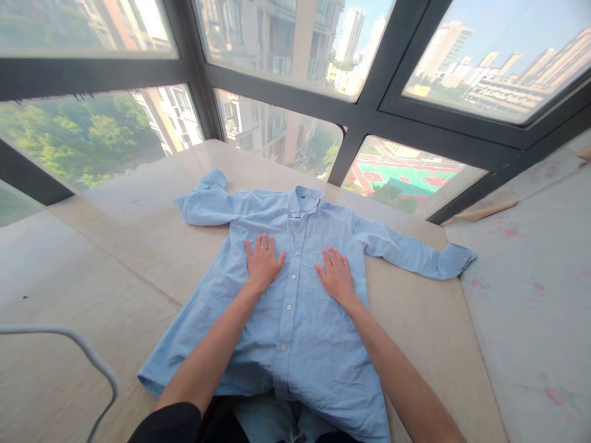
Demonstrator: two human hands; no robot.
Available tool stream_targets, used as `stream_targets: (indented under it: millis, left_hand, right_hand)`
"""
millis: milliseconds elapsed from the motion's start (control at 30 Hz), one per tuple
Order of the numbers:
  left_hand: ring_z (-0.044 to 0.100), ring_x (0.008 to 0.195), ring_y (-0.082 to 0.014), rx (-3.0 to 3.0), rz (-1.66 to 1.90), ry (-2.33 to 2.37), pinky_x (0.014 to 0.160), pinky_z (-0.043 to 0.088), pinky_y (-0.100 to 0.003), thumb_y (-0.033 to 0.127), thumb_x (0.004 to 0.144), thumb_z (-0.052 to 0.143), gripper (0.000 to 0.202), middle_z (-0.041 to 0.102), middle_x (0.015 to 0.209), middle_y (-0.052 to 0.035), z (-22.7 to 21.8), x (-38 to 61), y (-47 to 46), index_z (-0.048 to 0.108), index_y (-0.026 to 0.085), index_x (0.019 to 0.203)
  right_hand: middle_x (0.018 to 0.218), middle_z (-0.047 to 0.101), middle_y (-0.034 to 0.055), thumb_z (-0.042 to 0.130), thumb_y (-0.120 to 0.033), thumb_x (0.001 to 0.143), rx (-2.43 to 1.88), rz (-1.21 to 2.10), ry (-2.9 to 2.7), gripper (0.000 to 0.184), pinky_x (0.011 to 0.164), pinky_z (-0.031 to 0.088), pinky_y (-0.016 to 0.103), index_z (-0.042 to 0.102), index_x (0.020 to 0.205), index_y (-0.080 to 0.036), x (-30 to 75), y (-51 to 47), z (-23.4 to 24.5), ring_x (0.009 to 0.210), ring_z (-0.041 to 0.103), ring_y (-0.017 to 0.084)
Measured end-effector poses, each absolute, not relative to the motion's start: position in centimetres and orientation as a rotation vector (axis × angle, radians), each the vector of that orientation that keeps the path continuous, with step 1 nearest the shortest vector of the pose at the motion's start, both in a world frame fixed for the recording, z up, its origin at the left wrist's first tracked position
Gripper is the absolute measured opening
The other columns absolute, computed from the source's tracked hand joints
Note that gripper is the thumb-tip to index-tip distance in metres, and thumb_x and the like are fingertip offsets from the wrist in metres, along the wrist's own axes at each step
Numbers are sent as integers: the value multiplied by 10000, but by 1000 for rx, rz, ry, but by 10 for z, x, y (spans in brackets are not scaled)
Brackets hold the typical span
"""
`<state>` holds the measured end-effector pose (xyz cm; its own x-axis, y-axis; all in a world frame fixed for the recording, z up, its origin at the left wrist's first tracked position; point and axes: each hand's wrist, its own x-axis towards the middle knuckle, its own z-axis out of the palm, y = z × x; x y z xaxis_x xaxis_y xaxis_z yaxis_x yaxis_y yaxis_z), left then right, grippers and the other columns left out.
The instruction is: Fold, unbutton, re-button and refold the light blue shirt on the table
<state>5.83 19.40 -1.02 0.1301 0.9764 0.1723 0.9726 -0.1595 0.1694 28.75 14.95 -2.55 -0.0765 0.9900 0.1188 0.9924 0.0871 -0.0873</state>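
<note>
A light blue button-up shirt (295,307) lies front side up, its collar toward the windows and its sleeves spread out to both sides. The left sleeve in view is bent, with its cuff turned up; the right one stretches toward the wall. My left hand (264,261) rests flat on the chest of the shirt, left of the button strip, fingers apart and a ring on one finger. On the other side of the buttons, my right hand (336,274) also lies flat on the cloth with its fingers spread. The lower hem hangs near my lap.
The shirt is on a beige stone ledge (115,277) with a seam on the left. Dark window frames (277,92) border its far side. A white cable (87,351) curves at the lower left. Flowered wallpaper (530,307) covers the wall at right.
</note>
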Motion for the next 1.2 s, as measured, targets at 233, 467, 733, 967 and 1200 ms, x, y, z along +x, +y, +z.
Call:
stream_targets:
  millis: [233,467,733,967,1200]
  left_hand:
    - [260,1465,-354,2171,428,2281,1180,102,-600,494,964,353,650,386,1529,-220,-8,32,178,433,81,1459]
    - [345,1421,-355,1899,410,2459,1151,249,-537,482,984,315,650,417,1499,-251,2,-25,143,434,28,1433]
    - [588,1096,-300,1719,383,2495,926,457,-389,338,923,496,300,675,1128,-151,34,-71,102,687,167,1080]
    - [638,979,-277,1513,320,2441,764,475,-345,359,927,501,241,701,1028,-110,40,-80,98,663,195,998]
    - [641,1012,-312,1447,262,2491,775,484,-383,360,953,421,283,699,1038,-143,41,-82,101,652,197,951]
  right_hand:
    - [1574,330,170,320,-451,1014,-2018,-46,-2206,591,1175,190,499,404,1482,-102,289,149,-27,1463,263,309]
    - [1572,335,168,312,-439,1012,-2040,-78,-2225,589,1171,206,501,407,1479,-94,291,150,-29,1460,270,314]
    - [1574,330,169,319,-440,1008,-2071,-86,-2234,593,1171,214,487,399,1486,-96,292,151,-28,1462,270,302]
    - [1580,320,162,307,-452,1003,-2055,-77,-2218,595,1166,224,498,393,1491,-122,295,153,-34,1467,261,296]
    - [1575,331,163,326,-444,1004,-2057,-91,-2212,587,1165,224,490,397,1485,-116,294,152,-32,1461,271,296]
